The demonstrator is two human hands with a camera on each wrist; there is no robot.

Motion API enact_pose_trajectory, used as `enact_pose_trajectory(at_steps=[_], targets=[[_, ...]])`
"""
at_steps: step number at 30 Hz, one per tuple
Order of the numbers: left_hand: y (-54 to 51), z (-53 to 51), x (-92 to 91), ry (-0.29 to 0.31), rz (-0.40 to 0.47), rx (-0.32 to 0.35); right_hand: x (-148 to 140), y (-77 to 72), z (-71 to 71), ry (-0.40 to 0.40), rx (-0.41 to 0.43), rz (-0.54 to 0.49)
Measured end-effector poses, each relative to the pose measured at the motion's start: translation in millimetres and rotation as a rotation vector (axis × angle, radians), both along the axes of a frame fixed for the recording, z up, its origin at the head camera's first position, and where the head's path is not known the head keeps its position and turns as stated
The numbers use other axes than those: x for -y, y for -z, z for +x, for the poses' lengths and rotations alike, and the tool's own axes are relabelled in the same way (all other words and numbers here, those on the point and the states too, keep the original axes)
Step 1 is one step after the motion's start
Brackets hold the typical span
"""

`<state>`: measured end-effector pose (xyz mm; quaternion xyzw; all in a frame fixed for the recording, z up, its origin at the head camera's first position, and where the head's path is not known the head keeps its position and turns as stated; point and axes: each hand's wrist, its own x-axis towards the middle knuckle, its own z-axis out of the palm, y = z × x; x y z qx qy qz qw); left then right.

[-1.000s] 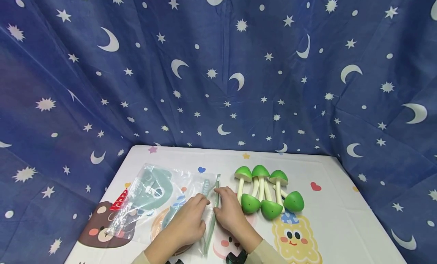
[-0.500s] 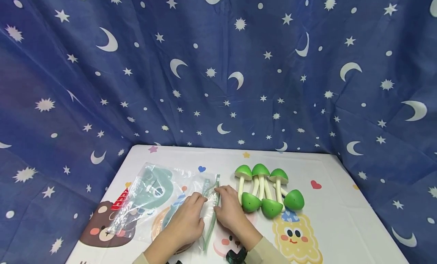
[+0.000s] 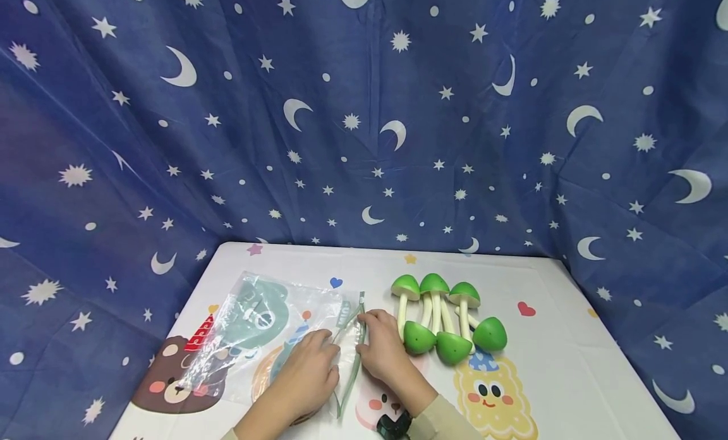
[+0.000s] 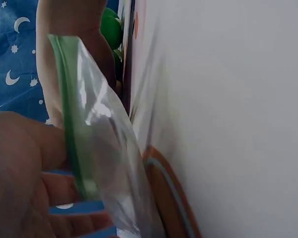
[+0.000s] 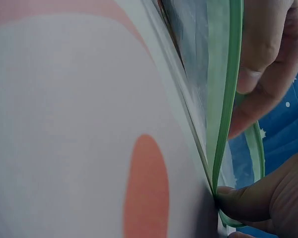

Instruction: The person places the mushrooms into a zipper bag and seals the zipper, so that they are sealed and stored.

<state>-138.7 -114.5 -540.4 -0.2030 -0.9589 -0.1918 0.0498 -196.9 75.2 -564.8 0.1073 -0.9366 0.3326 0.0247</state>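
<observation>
A clear zip bag (image 3: 318,304) with a green seal strip lies flat on the table, its mouth facing right and parted. My left hand (image 3: 311,367) pinches one lip of the mouth; in the left wrist view the fingers of that hand (image 4: 20,168) are at the green strip (image 4: 67,99). The opposite lip is held by my right hand (image 3: 382,344), its thumb pressing the strip near the table in the right wrist view, where this hand (image 5: 278,196) shows at lower right. Nothing is seen inside the bag. The left fingertips are partly hidden.
Several toy mushrooms (image 3: 435,287) with green caps and pale stems lie in a cluster just right of my right hand. The white tablecloth (image 3: 557,364) carries printed cartoon figures. A blue curtain (image 3: 364,174) with stars and moons stands behind the table.
My left hand has moved slightly left and down, and the gap between the bag's two lips has widened. The right hand stays nearly still, and the mushrooms have not moved.
</observation>
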Motion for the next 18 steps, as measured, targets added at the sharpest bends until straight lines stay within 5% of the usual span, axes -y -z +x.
enact_pose_trajectory(at_steps=[18], targets=[[-9.0,13.4,2.7,0.006,0.025,0.029,0.2,0.0,-0.6,-0.007,-0.007,0.012]])
